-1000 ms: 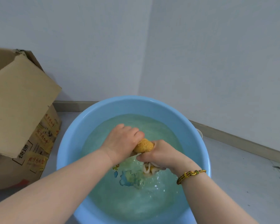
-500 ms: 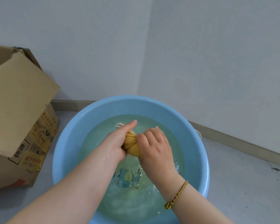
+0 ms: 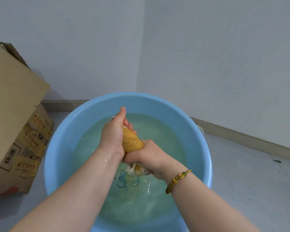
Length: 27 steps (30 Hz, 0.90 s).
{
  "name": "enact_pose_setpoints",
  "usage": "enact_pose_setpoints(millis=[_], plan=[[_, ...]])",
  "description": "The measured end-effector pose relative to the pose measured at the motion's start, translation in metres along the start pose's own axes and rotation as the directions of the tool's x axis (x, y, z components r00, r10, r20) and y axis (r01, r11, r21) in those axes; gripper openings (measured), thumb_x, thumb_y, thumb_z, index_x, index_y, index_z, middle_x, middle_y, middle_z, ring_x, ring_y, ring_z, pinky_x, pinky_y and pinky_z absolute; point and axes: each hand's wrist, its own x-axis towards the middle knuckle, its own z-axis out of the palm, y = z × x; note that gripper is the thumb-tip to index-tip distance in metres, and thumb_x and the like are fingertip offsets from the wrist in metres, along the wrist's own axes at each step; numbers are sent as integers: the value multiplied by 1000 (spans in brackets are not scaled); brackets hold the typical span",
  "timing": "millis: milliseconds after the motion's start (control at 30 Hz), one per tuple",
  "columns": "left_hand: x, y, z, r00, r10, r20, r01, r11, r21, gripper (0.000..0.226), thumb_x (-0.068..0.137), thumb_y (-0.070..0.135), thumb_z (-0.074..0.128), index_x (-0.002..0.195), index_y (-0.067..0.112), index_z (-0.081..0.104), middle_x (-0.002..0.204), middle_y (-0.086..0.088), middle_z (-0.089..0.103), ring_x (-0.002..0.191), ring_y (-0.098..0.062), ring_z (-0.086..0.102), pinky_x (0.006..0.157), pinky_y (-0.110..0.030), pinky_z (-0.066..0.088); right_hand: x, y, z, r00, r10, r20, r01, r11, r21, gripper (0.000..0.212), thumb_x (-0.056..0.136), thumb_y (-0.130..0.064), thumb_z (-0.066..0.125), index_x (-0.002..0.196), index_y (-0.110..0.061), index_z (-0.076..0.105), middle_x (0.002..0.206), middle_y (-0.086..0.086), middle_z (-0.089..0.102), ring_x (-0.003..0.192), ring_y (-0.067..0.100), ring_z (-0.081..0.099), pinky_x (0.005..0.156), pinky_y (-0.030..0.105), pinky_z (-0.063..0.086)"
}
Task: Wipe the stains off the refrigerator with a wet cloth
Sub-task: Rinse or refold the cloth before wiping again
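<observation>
A yellow cloth (image 3: 132,141) is twisted into a thick roll above the water in a round light-blue basin (image 3: 62,144). My left hand (image 3: 113,134) wraps the roll's far end, fingers curled around it. Its near end is gripped by my right hand (image 3: 146,156), with a pale tail of cloth (image 3: 134,168) hanging out below the fist. Water runs down into the basin under my hands. A braided yellow bracelet sits on my right wrist. No refrigerator is in view.
A tilted cardboard box (image 3: 15,114) with yellow tape stands on the floor left of the basin. White walls meet in a corner behind the basin, with a baseboard (image 3: 241,138) running along the grey floor to the right.
Both hands have turned around the cloth: my left hand shifted to its far end, my right hand dropped to the near end, and the roll is now twisted lengthwise between them.
</observation>
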Motion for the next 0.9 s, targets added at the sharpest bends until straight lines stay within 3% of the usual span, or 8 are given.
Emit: enact_pose_setpoints(millis=[300, 400, 500, 567, 633, 733, 833, 900], plan=[[-7, 5, -2, 959, -112, 261, 113, 994, 11, 58, 90, 37, 43, 36, 19, 40, 36, 3, 38, 32, -10, 41, 39, -11, 36, -7, 8, -8, 922, -93, 375, -39, 943, 331, 11, 67, -8, 52, 57, -9, 58, 50, -3, 62, 36, 7, 53, 35, 11, 38], [-11, 14, -7, 904, -152, 399, 166, 986, 0, 56, 77, 54, 42, 36, 17, 51, 42, 1, 48, 42, -13, 53, 53, -22, 53, -9, 3, -23, 959, -54, 278, 94, 986, -135, 15, 67, -11, 68, 64, -18, 56, 49, -13, 60, 46, 0, 55, 48, 13, 44], [-11, 22, -15, 868, -236, 438, 272, 962, -21, 66, 87, 51, 35, 48, 7, 66, 50, -7, 63, 60, -20, 69, 69, -37, 55, -6, 2, -38, 960, -273, 66, 216, 570, -792, 20, 71, -17, 69, 68, -21, 50, 52, -12, 49, 64, 12, 55, 60, 23, 38], [-12, 21, -16, 871, -294, 394, 237, 953, 187, 33, 89, 27, 45, 91, 5, 70, 71, -7, 71, 69, -15, 70, 66, -27, 56, -3, 9, -46, 847, -523, 95, 233, 205, -951, 16, 63, -19, 70, 72, -15, 58, 60, -5, 54, 77, 24, 58, 72, 30, 35], [-11, 15, -16, 861, -358, 361, 183, 881, 436, 53, 83, 4, 53, 134, 16, 43, 116, -8, 62, 86, -15, 65, 63, -24, 55, 1, 19, -52, 681, -719, 139, 204, 4, -979, 23, 46, -20, 75, 61, -14, 59, 56, -3, 57, 69, 24, 63, 81, 38, 48], [-11, 18, -21, 712, -598, 369, 260, 712, 652, 79, 75, 14, 70, 140, 29, 29, 125, -4, 57, 97, -25, 62, 61, -36, 56, 3, 19, -53, 560, -822, 98, 14, -109, -994, 17, 47, -11, 72, 57, -14, 60, 64, -1, 65, 76, 26, 68, 89, 49, 46], [-14, 19, -18, 505, -775, 380, 131, 503, 854, 53, 69, 13, 76, 114, 21, 48, 100, -5, 62, 80, -18, 69, 55, -32, 57, 2, 16, -54, 451, -887, 99, -76, -149, -986, 18, 67, -6, 46, 58, -10, 60, 82, 5, 73, 92, 34, 67, 95, 53, 30], [-17, 13, -12, 545, -777, 314, 12, 382, 924, 31, 80, 2, 65, 99, 18, 46, 85, -2, 61, 66, -10, 67, 50, -23, 55, 5, 19, -57, 421, -891, 167, -33, -200, -979, 27, 70, -4, 38, 57, -10, 61, 84, 6, 73, 91, 34, 68, 96, 53, 33]])
